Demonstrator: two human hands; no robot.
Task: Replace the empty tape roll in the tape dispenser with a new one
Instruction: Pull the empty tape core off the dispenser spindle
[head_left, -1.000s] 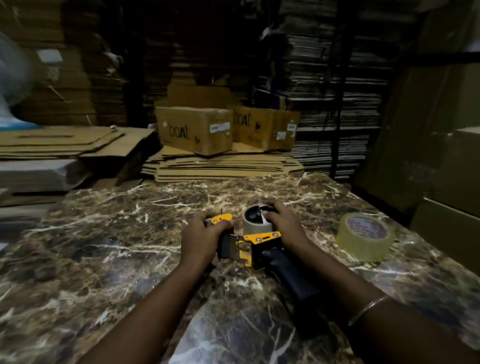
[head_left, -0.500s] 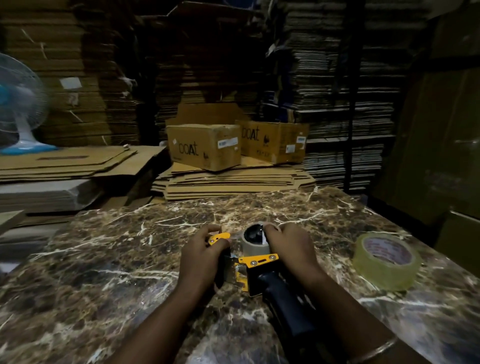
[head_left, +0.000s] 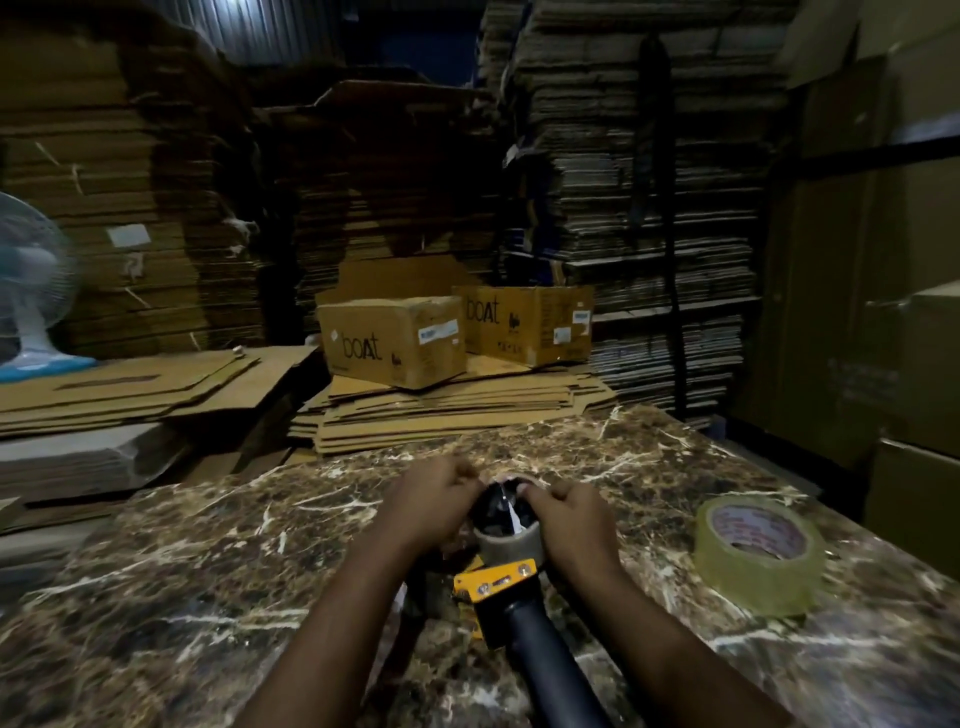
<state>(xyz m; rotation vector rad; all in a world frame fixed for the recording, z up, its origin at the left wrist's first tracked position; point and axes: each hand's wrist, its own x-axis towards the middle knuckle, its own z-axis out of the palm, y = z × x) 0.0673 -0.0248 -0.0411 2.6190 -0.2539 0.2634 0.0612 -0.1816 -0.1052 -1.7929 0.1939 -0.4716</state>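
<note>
Now both clamped on the empty tape core (head_left: 508, 543) — left hand (head_left: 427, 505) and right hand (head_left: 570, 514) pinching its rim, atop the tape dispenser (head_left: 506, 587) on the marble table (head_left: 208, 571). Risky if yanked unevenly — core jamming, dispenser skidding toward the new tape roll (head_left: 759, 553) waiting rightward.

Past the far edge of the marble counter (head_left: 208, 571), two cardboard boxes (head_left: 395, 340) marked "boat" sit side by side on a low pile of flattened cartons (head_left: 457, 415). A fan (head_left: 31, 291) stands far left on more flat cardboard. Tall cardboard stacks (head_left: 623, 182) fill the background.
</note>
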